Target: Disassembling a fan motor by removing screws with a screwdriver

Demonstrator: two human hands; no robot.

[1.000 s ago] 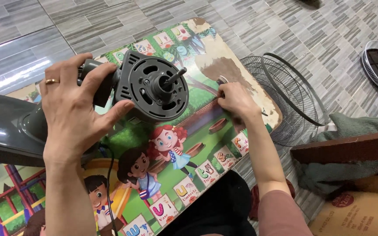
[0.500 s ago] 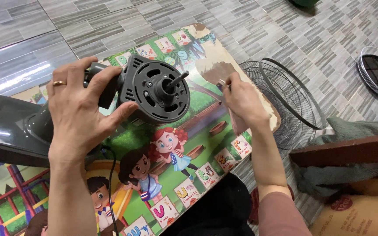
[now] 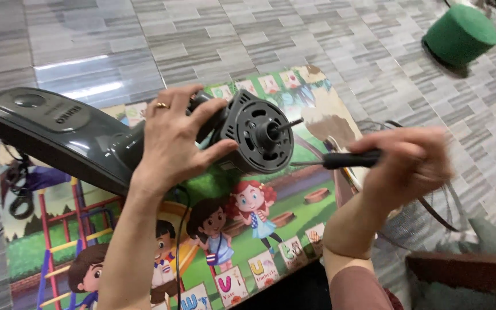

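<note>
Two bare hands work over a low table with a colourful cartoon-printed top (image 3: 294, 229), seen from a head camera looking down. The left hand (image 3: 170, 143), wearing a gold ring, wraps its fingers around the neck of a dark grey plastic fan motor housing (image 3: 254, 138), gripping it firmly. This round housing is tilted on its side above the table, its slotted front face turned toward the right hand, with a thin metal shaft sticking out from the centre. Behind it, the fan's dark grey glossy base (image 3: 47, 129) stretches toward the left edge of the table. The right hand (image 3: 411, 166) closes its fingers around the black handle of a slim screwdriver (image 3: 334, 161), whose metal tip points at the housing's lower rim. A wire fan guard (image 3: 426, 212) lies on the grey tiled floor beside the table, partly behind the right hand. A green cylinder-shaped object (image 3: 460, 34) sits on the floor, well apart.
</note>
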